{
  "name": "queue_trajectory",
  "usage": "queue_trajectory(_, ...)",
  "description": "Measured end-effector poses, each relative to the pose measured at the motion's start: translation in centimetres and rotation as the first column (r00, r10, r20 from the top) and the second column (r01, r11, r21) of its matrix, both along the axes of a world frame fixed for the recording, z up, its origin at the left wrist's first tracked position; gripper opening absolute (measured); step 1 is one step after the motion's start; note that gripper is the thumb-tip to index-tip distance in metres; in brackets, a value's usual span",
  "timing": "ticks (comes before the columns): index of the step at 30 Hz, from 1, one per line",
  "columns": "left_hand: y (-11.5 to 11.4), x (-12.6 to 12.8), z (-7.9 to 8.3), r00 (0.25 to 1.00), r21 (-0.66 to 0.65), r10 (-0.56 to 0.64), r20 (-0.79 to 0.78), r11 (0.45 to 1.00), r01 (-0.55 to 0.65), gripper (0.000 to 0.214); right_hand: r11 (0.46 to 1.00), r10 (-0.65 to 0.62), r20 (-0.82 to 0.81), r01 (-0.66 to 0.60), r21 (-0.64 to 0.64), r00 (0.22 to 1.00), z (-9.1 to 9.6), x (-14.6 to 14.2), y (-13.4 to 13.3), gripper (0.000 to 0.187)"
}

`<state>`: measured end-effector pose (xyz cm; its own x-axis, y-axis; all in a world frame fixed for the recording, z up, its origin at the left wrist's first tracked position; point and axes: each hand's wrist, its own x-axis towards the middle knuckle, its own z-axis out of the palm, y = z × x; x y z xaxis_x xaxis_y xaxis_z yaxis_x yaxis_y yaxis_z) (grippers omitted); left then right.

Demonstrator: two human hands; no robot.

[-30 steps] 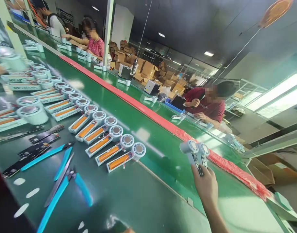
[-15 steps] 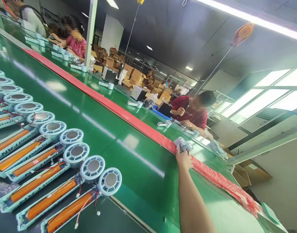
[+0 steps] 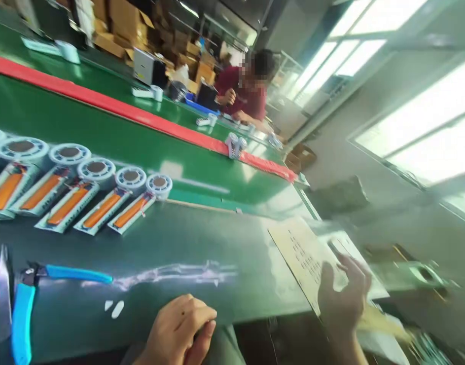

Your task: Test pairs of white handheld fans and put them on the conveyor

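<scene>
My left hand [image 3: 182, 329] is at the near edge of the dark work mat, its fingers curled in and the thumb close to the index finger; nothing shows in it. My right hand [image 3: 344, 291], smeared by motion, is over a cardboard sheet [image 3: 296, 253] with rows of dark marks at the right end of the mat. Its thumb and fingers are apart, beside a small pale object [image 3: 337, 248] I cannot make out. Two pale blue fan parts [image 3: 236, 146] stand together on the red strip [image 3: 148, 119]. Open fan bodies [image 3: 97, 197] with orange batteries lie in a row at left.
Blue-handled cutting pliers [image 3: 25, 314] and metal tweezers [image 3: 4, 294] lie at the left of the mat. Two small white pieces [image 3: 118, 309] are near them. Across the green conveyor [image 3: 194, 177] a co-worker [image 3: 245, 94] in a dark red shirt sits among boxes.
My right hand has let go of the two fan parts on the red strip and come back to the cardboard sheet. The view has swung right and down; my left hand is now in sight.
</scene>
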<state>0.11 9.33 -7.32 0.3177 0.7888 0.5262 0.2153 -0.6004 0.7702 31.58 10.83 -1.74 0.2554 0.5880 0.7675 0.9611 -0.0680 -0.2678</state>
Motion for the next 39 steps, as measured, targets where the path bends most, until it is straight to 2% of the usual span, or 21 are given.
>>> queue_trajectory(1,-0.7,0.3,-1.1,0.993,0.124,-0.120,-0.002,0.985,0.119,0.029,0.983,-0.156,-0.066,0.162,0.091,0.986,-1.8,0.0,-4.6,0.036)
queue_trajectory(2,-1.5,0.8,-2.3,0.966,0.143,-0.256,-0.022,0.956,0.257,0.028,0.959,-0.274,-0.153,0.281,0.025,0.950,-4.0,-0.4,-8.7,0.034)
queue_trajectory(3,-2.3,1.5,-3.8,0.927,0.063,-0.369,-0.060,0.926,0.373,0.021,0.944,-0.326,-0.242,0.304,-0.126,0.914,-6.7,-1.0,-12.3,0.034)
queue_trajectory(4,-3.2,2.4,-5.5,0.879,-0.082,-0.465,-0.110,0.885,0.458,0.016,0.918,-0.338,-0.339,0.229,-0.324,0.878,-9.6,-2.0,-15.2,0.033)
queue_trajectory(5,-4.1,3.6,-7.4,0.829,-0.347,-0.537,-0.157,0.816,0.463,0.016,0.879,-0.306,-0.387,0.101,-0.466,0.870,-12.4,-3.1,-17.4,0.031)
queue_trajectory(6,-4.9,5.0,-9.5,0.831,-0.504,-0.520,-0.199,0.781,0.369,0.021,0.833,-0.275,-0.425,-0.007,-0.553,0.863,-14.9,-4.2,-18.8,0.030)
queue_trajectory(8,-6.4,8.0,-13.6,0.818,-0.657,-0.490,-0.301,0.729,0.195,0.044,0.739,-0.254,-0.453,-0.131,-0.661,0.855,-18.5,-6.2,-20.1,0.037)
queue_trajectory(9,-7.0,9.5,-15.5,0.792,-0.717,-0.502,-0.347,0.686,0.120,0.056,0.703,-0.279,-0.440,-0.130,-0.699,0.854,-19.6,-6.8,-20.2,0.033)
queue_trajectory(12,-8.3,12.8,-19.2,0.717,-0.778,-0.571,-0.400,0.625,0.064,0.053,0.621,-0.327,-0.422,-0.144,-0.770,0.846,-19.8,-7.0,-20.2,0.030)
queue_trajectory(14,-8.8,13.8,-19.9,0.684,-0.782,-0.620,-0.386,0.612,0.114,0.032,0.575,-0.326,-0.457,-0.209,-0.791,0.828,-18.8,-6.1,-20.8,0.028)
queue_trajectory(16,-9.4,14.0,-19.4,0.630,-0.791,-0.702,-0.333,0.571,0.219,0.019,0.515,-0.308,-0.526,-0.326,-0.793,0.793,-17.4,-5.1,-22.6,0.023)
queue_trajectory(18,-10.4,13.4,-18.3,0.496,-0.810,-0.840,-0.218,0.439,0.388,0.011,0.396,-0.295,-0.621,-0.499,-0.771,0.726,-16.0,-4.5,-25.4,0.023)
queue_trajectory(21,-12.7,11.7,-16.4,0.216,-0.802,-0.976,-0.011,0.138,0.581,0.011,0.165,-0.341,-0.724,-0.720,-0.674,0.600,-14.2,-4.4,-30.0,0.024)
queue_trajectory(23,-14.2,10.7,-15.4,0.168,-0.776,-0.984,0.059,0.061,0.628,0.011,0.110,-0.359,-0.741,-0.763,-0.637,0.567,-13.3,-4.5,-32.1,0.019)
queue_trajectory(25,-15.2,10.2,-14.9,0.233,-0.767,-0.968,0.094,0.079,0.637,0.009,0.102,-0.356,-0.747,-0.771,-0.629,0.562,-12.8,-4.6,-32.8,0.017)
queue_trajectory(26,-15.4,10.3,-14.9,0.301,-0.772,-0.949,0.093,0.122,0.624,0.012,0.098,-0.356,-0.752,-0.778,-0.620,0.555,-12.7,-4.6,-32.7,0.017)
queue_trajectory(27,-15.5,10.5,-15.0,0.393,-0.781,-0.917,0.071,0.194,0.594,0.018,0.093,-0.362,-0.760,-0.791,-0.605,0.539,-12.7,-4.5,-32.4,0.018)
queue_trajectory(30,-15.0,11.8,-16.1,0.687,-0.760,-0.718,-0.111,0.507,0.407,0.041,0.116,-0.400,-0.798,-0.839,-0.532,0.451,-13.0,-4.2,-31.2,0.020)
queue_trajectory(32,-14.3,12.8,-17.4,0.747,-0.725,-0.637,-0.191,0.605,0.330,0.047,0.152,-0.428,-0.826,-0.871,-0.467,0.367,-13.4,-3.8,-30.5,0.022)
queue_trajectory(36,-12.9,13.9,-19.4,0.702,-0.719,-0.687,-0.190,0.584,0.377,0.015,0.221,-0.478,-0.837,-0.886,-0.407,0.265,-14.8,-2.7,-29.3,0.027)
queue_trajectory(39,-12.2,14.0,-19.5,0.666,-0.722,-0.733,-0.135,0.534,0.441,0.009,0.338,-0.458,-0.828,-0.797,-0.500,0.325,-16.6,-1.2,-28.2,0.031)
